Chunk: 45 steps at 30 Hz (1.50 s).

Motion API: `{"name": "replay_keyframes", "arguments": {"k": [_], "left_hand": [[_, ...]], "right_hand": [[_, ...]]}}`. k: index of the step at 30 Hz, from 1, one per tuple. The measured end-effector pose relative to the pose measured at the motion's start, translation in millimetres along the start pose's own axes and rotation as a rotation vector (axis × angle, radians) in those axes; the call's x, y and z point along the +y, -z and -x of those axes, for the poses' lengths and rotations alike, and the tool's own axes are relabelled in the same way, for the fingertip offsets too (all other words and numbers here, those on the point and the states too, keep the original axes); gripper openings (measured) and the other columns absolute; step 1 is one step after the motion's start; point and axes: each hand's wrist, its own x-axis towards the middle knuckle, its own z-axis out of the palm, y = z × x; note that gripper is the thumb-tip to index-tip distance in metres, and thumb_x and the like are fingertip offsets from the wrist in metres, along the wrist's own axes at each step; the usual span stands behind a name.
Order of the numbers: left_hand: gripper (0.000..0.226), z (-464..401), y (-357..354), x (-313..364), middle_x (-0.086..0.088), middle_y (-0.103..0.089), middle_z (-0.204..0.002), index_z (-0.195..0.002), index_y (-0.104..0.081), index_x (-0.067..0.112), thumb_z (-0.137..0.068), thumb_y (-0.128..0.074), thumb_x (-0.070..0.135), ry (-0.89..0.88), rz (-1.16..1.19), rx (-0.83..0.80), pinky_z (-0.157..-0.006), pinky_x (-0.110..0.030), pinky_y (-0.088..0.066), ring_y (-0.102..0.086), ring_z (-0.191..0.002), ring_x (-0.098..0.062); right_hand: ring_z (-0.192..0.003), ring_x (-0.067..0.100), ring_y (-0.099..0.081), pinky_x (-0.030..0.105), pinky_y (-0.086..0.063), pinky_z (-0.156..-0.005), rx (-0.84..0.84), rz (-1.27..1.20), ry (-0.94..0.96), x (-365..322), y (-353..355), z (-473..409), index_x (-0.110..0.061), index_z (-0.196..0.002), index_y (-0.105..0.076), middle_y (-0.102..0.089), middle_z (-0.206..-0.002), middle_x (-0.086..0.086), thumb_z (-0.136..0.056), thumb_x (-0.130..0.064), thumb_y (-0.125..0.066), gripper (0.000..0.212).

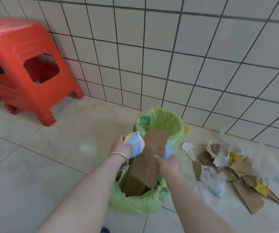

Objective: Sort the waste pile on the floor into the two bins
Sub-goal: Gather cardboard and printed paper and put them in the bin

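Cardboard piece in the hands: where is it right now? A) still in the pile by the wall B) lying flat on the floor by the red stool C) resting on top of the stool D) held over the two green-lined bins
D: the brown cardboard piece is gripped by the right hand, slanting above the near bin and the far bin, while the left hand holds a blue-and-yellow wrapper.
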Motion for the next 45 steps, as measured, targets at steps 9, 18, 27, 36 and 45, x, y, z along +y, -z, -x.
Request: {"name": "replay_keyframes", "arguments": {"k": [9, 18, 27, 36, 45], "left_hand": [[0.045, -42, -25, -58, -0.010, -0.055, -0.131, -0.132, -0.045, 0.011, -0.089, -0.054, 0.019, 0.260, -0.276, -0.120, -0.091, -0.028, -0.042, -0.054, -0.119, -0.029], [0.031, -45, -32, -73, -0.007, -0.060, -0.123, -0.119, -0.057, 0.014, -0.090, -0.046, 0.015, 0.118, -0.918, -0.324, -0.090, -0.033, -0.047, -0.059, -0.113, -0.026], [0.053, -38, -34, -71, -0.012, -0.058, -0.125, -0.137, -0.037, 0.019, -0.086, -0.049, 0.025, 0.055, -0.893, -0.382, -0.089, -0.039, -0.048, -0.058, -0.112, -0.032], [0.049, -46, -10, -59, -0.007, -0.062, -0.123, -0.127, -0.048, 0.019, -0.079, -0.055, 0.014, 0.116, -0.557, -0.258, -0.093, -0.035, -0.050, -0.059, -0.111, -0.028], [0.041, -52, 2, -61, -0.008, -0.060, -0.124, -0.126, -0.055, 0.018, -0.085, -0.052, 0.013, 0.112, -0.639, -0.278, -0.093, -0.033, -0.049, -0.058, -0.112, -0.028]], "right_hand": [[-0.078, 0.023, -0.049, 0.027, -0.038, -0.061, -0.076, 0.236, -0.127, 30, -37, -30, -0.008, -0.078, -0.046, -0.052, -0.077, 0.006, -0.086, -0.019, -0.065, 0.023], [-0.076, 0.023, -0.055, 0.029, -0.041, -0.064, -0.014, 0.418, 0.215, 23, -54, -21, -0.022, -0.100, -0.045, -0.052, -0.076, -0.006, -0.081, -0.033, -0.061, 0.027], [-0.052, 0.012, -0.038, 0.024, -0.029, -0.044, -0.273, 0.660, 0.028, 34, -60, -25, -0.019, -0.062, -0.031, -0.039, -0.063, -0.003, -0.087, -0.033, -0.057, 0.039], [-0.077, 0.034, -0.062, 0.044, -0.054, -0.075, -0.207, -0.022, -0.030, 22, -58, -17, 0.007, -0.098, -0.058, -0.062, -0.083, 0.024, -0.083, -0.018, -0.065, 0.030], [-0.078, 0.025, -0.056, 0.038, -0.054, -0.075, -0.449, 0.551, -0.039, 39, -78, -14, -0.007, -0.088, -0.049, -0.054, -0.084, 0.009, -0.085, -0.024, -0.059, 0.019]]}}
